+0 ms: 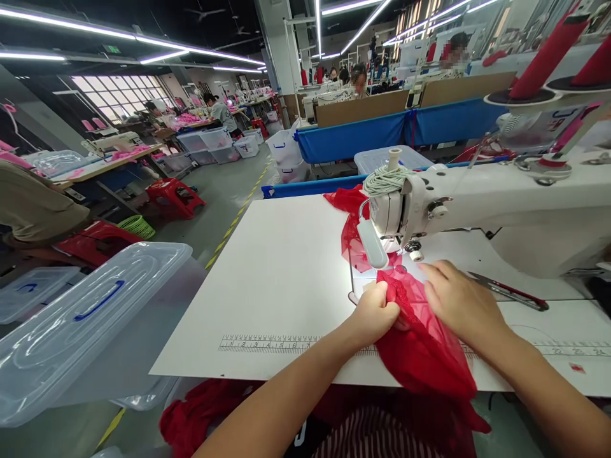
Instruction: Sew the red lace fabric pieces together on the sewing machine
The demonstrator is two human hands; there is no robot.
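Left hand (375, 313) is pinching red sheer fabric (424, 364) running lengthwise from the sewing machine (501, 197) across the surface (272, 273); right hand (462, 302), fingers extended, is flanking it

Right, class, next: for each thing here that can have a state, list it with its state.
Left hand: closed on fabric
Right hand: open, fingers slightly bent, at the fabric's edge
Red fabric: bunched, draped over the table edge
Nearest plastic bin: lid on
Ceiling lights: lit
Thread cone: mounted on its stand
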